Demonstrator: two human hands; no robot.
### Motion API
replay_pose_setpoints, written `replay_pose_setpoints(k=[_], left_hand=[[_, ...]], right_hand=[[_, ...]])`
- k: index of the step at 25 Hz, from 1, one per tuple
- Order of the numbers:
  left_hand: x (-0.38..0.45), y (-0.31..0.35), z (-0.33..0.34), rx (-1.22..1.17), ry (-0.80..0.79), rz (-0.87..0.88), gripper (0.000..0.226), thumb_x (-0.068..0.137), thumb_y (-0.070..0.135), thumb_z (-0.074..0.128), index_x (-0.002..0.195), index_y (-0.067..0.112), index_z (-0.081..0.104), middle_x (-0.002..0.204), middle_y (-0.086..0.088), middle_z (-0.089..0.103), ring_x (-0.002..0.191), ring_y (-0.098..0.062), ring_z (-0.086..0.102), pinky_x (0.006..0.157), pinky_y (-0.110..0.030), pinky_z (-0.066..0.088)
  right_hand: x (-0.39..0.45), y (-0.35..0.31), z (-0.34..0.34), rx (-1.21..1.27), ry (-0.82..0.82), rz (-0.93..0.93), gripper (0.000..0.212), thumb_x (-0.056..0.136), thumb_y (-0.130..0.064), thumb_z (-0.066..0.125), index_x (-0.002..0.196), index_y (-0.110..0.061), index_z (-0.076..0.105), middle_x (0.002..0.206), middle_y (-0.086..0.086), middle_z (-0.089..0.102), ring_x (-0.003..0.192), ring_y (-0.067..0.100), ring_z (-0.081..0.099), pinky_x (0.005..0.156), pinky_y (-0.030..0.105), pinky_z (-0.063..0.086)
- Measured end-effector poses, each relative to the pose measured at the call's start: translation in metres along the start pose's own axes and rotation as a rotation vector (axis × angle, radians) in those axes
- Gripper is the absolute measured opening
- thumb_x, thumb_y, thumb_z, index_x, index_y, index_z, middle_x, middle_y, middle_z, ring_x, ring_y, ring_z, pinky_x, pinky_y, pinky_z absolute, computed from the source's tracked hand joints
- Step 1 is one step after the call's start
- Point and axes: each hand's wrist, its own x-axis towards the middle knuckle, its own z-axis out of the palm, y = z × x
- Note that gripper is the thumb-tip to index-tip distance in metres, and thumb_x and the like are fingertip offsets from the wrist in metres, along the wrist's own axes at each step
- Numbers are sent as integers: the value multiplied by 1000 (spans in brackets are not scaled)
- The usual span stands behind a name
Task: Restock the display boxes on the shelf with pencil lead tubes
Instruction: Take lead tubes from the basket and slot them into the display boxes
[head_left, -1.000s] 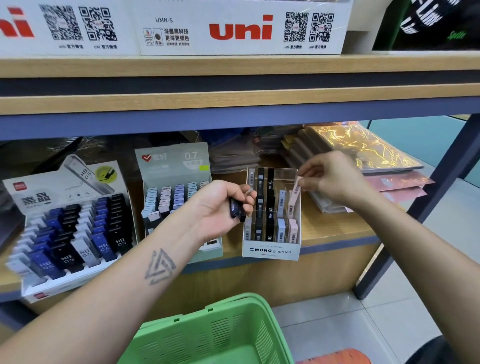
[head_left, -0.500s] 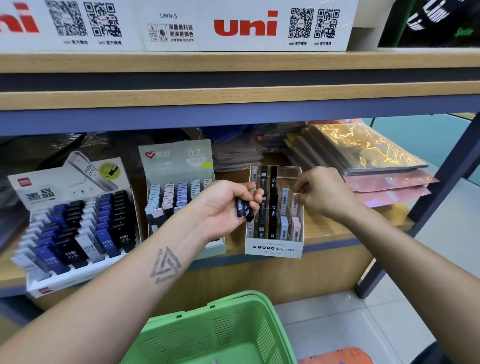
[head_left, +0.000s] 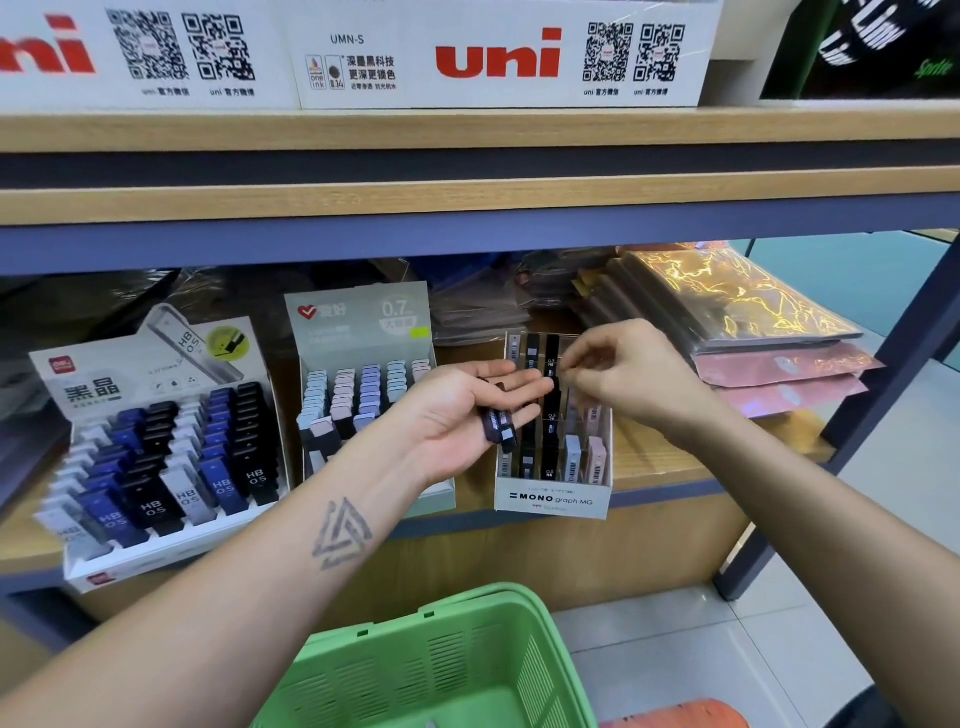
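The left hand (head_left: 467, 410) lies palm-up with fingers nearly straight in front of the clear MONO display box (head_left: 553, 470) on the wooden shelf (head_left: 670, 457), and a few dark pencil lead tubes (head_left: 498, 426) rest across its fingers. The right hand (head_left: 628, 379) hovers just beside it over the box — fingertips drawn together in a pinch, though whether they hold anything I cannot tell. A green basket (head_left: 441, 670) sits below.

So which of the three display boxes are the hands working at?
The MONO box, rightmost and narrowest; both hands hover over it, unlike the two wider boxes left.
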Motion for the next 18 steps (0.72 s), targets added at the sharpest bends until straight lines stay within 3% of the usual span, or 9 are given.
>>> replay_pose_setpoints(k=[2, 5, 8, 11, 13, 15, 16, 18], left_hand=[[3, 0, 0, -14, 21, 49, 51, 86, -29, 40, 131, -7, 48, 123, -27, 66, 114, -34, 67, 98, -43, 53], [7, 0, 0, -58, 42, 106, 50, 87, -29, 36, 130, -6, 51, 123, -25, 67, 110, -31, 69, 92, -40, 55], [8, 3, 0, -114, 15, 143, 48, 89, -27, 34, 127, -6, 53, 126, -26, 65, 113, -33, 67, 95, -43, 55], [8, 9, -5, -60, -2, 150, 43, 93, -23, 35, 126, -5, 54, 126, -28, 64, 115, -38, 66, 98, -50, 53], [7, 13, -8, 101, 66, 122, 39, 95, -20, 36, 124, -4, 55, 119, -28, 67, 105, -34, 71, 88, -48, 59], [5, 13, -9, 228, 139, 49, 34, 96, -17, 38, 124, -5, 54, 101, -24, 71, 75, -24, 71, 61, -32, 59], [3, 13, -8, 257, 159, 10, 32, 96, -15, 39, 123, -7, 52, 91, -21, 69, 60, -17, 61, 47, -23, 50], [1, 15, -8, 268, 155, -46, 22, 93, -6, 45, 113, -6, 54, 79, -14, 61, 49, -10, 42, 36, -17, 29]], right_hand=[[-6, -17, 1, 341, -219, 74, 13, 90, -9, 74, 100, -4, 68, 79, 13, 76, 73, 23, 75, 65, 30, 58], [-11, -28, 12, 391, -411, 109, 31, 86, -8, 78, 107, 2, 58, 83, 20, 76, 79, 30, 76, 66, 30, 61], [-8, -28, 22, 552, -434, 136, 32, 82, 6, 76, 110, 6, 59, 88, 26, 74, 84, 36, 76, 73, 36, 63], [-2, -24, 18, 574, -312, 135, 26, 83, 9, 73, 106, -1, 69, 91, 23, 75, 82, 29, 75, 75, 33, 62], [1, -18, 13, 531, -212, 118, 24, 85, 7, 72, 103, -7, 75, 92, 17, 76, 79, 22, 73, 73, 29, 60], [4, -12, 8, 488, -138, 66, 24, 86, 7, 72, 103, -9, 76, 92, 13, 75, 80, 21, 74, 72, 27, 59], [6, -10, 6, 451, -102, 30, 24, 84, 6, 74, 103, -9, 76, 92, 10, 76, 82, 20, 75, 74, 27, 59], [8, -7, 4, 349, -42, -23, 23, 81, 4, 78, 97, -13, 77, 88, 3, 77, 84, 18, 75, 79, 30, 60]])
